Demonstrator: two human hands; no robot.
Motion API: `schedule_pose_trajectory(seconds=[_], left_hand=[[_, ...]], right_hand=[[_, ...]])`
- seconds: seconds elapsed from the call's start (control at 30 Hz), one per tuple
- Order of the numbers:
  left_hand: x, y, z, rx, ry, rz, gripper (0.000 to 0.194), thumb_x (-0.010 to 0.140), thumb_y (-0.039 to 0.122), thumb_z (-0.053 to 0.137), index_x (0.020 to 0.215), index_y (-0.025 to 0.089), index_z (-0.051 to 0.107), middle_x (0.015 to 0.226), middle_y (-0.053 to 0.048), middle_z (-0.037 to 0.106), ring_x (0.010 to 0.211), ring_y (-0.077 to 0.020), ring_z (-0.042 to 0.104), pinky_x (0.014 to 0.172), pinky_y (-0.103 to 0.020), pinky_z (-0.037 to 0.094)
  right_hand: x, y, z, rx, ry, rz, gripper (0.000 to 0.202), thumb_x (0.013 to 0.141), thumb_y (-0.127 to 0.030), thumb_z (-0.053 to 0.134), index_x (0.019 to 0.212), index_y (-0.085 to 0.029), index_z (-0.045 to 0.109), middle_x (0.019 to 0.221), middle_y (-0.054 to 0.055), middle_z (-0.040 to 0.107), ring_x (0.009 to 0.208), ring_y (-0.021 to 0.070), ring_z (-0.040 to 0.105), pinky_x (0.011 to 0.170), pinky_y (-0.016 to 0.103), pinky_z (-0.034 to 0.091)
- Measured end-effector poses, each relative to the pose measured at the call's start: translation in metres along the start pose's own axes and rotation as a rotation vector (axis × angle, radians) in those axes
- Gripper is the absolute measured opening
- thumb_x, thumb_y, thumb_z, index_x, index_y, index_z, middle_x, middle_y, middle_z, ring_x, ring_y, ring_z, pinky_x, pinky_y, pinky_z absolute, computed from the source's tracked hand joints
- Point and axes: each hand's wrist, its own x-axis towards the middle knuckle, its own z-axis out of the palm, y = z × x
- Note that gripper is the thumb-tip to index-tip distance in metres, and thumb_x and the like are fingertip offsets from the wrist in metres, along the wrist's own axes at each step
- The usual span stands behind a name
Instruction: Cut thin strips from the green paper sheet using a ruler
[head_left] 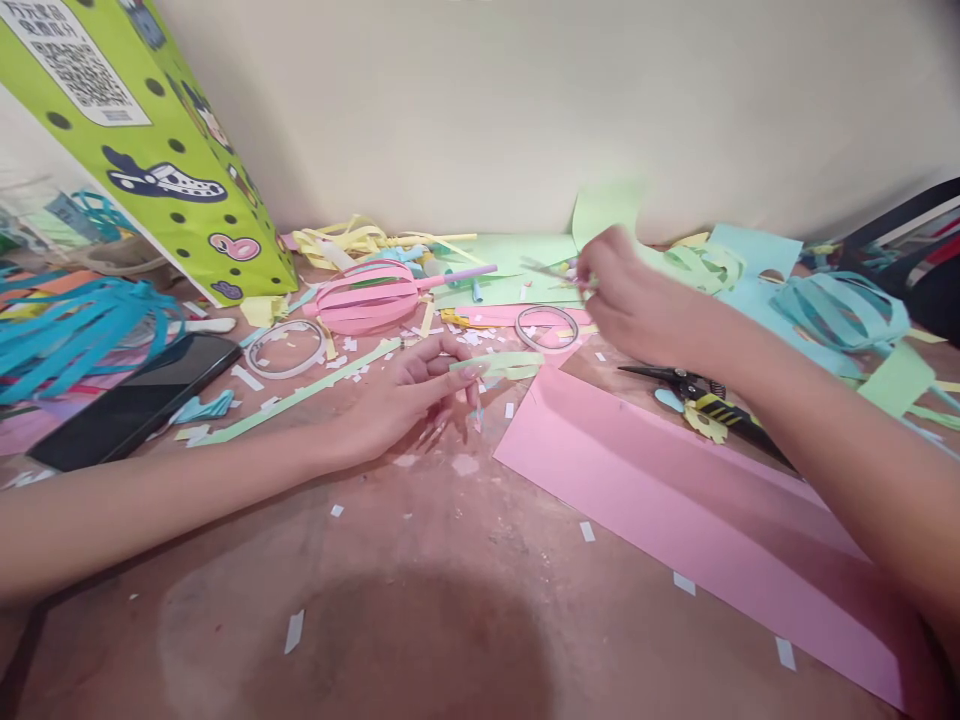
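Observation:
Light green paper strips point(510, 364) are pinched between the thumb and fingers of my left hand point(439, 385), just above the table. My right hand point(626, 295), smeared by motion, is raised over the far side of the table, closed on scissors point(551, 270) whose blurred blades point left. Behind it stands a light green paper piece point(609, 208). Below my right hand, a large pink sheet point(675, 500) lies on the table. A tape roll point(547, 328) rests between my hands, near the green strips.
At the left are a black phone point(139, 400), another tape roll point(285, 349) and a tall green box point(187, 160). A pink paper lantern point(367, 297) lies at the back. Black-and-yellow pliers point(712, 400) lie under my right forearm. Blue paper strips point(844, 310) are farther right.

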Motion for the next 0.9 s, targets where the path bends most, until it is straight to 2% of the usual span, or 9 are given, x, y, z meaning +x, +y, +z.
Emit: schedule_pose_trajectory(seconds=[0.1, 0.17, 0.3, 0.37, 0.47, 0.6, 0.7, 0.8, 0.9], left_hand=[[-0.001, -0.001, 0.0, 0.02, 0.021, -0.006, 0.032, 0.097, 0.044, 0.077, 0.091, 0.02, 0.056, 0.065, 0.006, 0.066, 0.039, -0.0049, 0.051, 0.038, -0.015, 0.033], [-0.001, -0.002, -0.002, 0.04, 0.021, -0.012, 0.037, 0.097, 0.048, 0.076, 0.086, 0.021, 0.055, 0.058, 0.007, 0.06, 0.037, -0.0052, 0.047, 0.037, -0.016, 0.03], [-0.001, -0.005, -0.005, 0.082, 0.067, -0.012, 0.042, 0.097, 0.053, 0.075, 0.081, 0.02, 0.056, 0.058, 0.007, 0.05, 0.038, -0.0041, 0.041, 0.037, -0.018, 0.027], [-0.002, -0.005, -0.006, 0.085, 0.042, -0.007, 0.038, 0.097, 0.053, 0.074, 0.085, 0.019, 0.06, 0.063, 0.006, 0.051, 0.043, -0.0049, 0.045, 0.041, -0.018, 0.035], [-0.004, -0.005, -0.007, 0.089, -0.04, 0.068, 0.03, 0.098, 0.048, 0.074, 0.106, 0.022, 0.063, 0.076, 0.003, 0.063, 0.057, -0.0093, 0.061, 0.054, -0.02, 0.052], [-0.007, -0.005, -0.009, 0.076, -0.124, 0.154, 0.041, 0.1, 0.047, 0.073, 0.131, 0.027, 0.056, 0.088, 0.001, 0.069, 0.074, -0.015, 0.072, 0.071, -0.027, 0.062], [-0.009, -0.003, -0.005, -0.002, -0.18, 0.163, 0.046, 0.095, 0.044, 0.08, 0.13, 0.029, 0.054, 0.091, 0.002, 0.069, 0.067, -0.014, 0.071, 0.062, -0.026, 0.063], [-0.011, -0.001, 0.003, -0.062, -0.101, 0.144, 0.048, 0.091, 0.036, 0.086, 0.126, 0.029, 0.054, 0.092, 0.005, 0.071, 0.058, -0.0107, 0.069, 0.054, -0.022, 0.061], [-0.015, 0.002, 0.008, -0.068, -0.105, 0.114, 0.038, 0.091, 0.04, 0.085, 0.119, 0.027, 0.064, 0.08, 0.005, 0.075, 0.057, -0.0129, 0.07, 0.053, -0.024, 0.062]], right_hand=[[-0.005, -0.021, 0.02, 0.483, -0.271, -0.07, 0.004, 0.095, -0.028, 0.052, 0.098, -0.025, 0.053, 0.104, 0.005, 0.06, 0.088, 0.0209, 0.055, 0.077, 0.035, 0.047], [-0.008, -0.033, 0.031, 0.809, -0.363, -0.042, 0.011, 0.089, -0.03, 0.06, 0.095, -0.025, 0.054, 0.098, 0.003, 0.061, 0.082, 0.0186, 0.057, 0.07, 0.032, 0.048], [-0.012, -0.043, 0.042, 1.197, -0.326, 0.016, 0.012, 0.074, -0.016, 0.06, 0.079, -0.023, 0.052, 0.068, -0.005, 0.042, 0.056, 0.0102, 0.035, 0.052, 0.026, 0.03], [-0.013, -0.043, 0.044, 1.282, -0.345, 0.046, 0.015, 0.072, -0.012, 0.058, 0.074, -0.023, 0.049, 0.059, -0.008, 0.035, 0.052, 0.0092, 0.025, 0.051, 0.027, 0.023], [-0.011, -0.039, 0.05, 1.396, -0.407, 0.121, 0.015, 0.073, -0.012, 0.056, 0.073, -0.024, 0.046, 0.051, -0.01, 0.026, 0.049, 0.0092, 0.017, 0.052, 0.027, 0.018], [-0.006, -0.033, 0.063, 1.53, -0.409, 0.207, 0.016, 0.066, -0.013, 0.055, 0.077, -0.023, 0.05, 0.059, -0.008, 0.032, 0.047, 0.0075, 0.011, 0.049, 0.028, 0.012], [-0.006, -0.033, 0.073, 1.556, -0.384, 0.219, 0.018, 0.065, -0.015, 0.056, 0.078, -0.023, 0.046, 0.063, -0.007, 0.038, 0.047, 0.0083, 0.016, 0.048, 0.027, 0.012], [-0.009, -0.038, 0.08, 1.548, -0.366, 0.218, 0.019, 0.071, -0.016, 0.061, 0.079, -0.024, 0.046, 0.057, -0.008, 0.035, 0.048, 0.0106, 0.023, 0.05, 0.028, 0.019], [-0.014, -0.044, 0.086, 1.558, -0.35, 0.195, 0.016, 0.077, -0.019, 0.062, 0.087, -0.025, 0.051, 0.054, -0.009, 0.038, 0.048, 0.0127, 0.03, 0.052, 0.028, 0.024]])
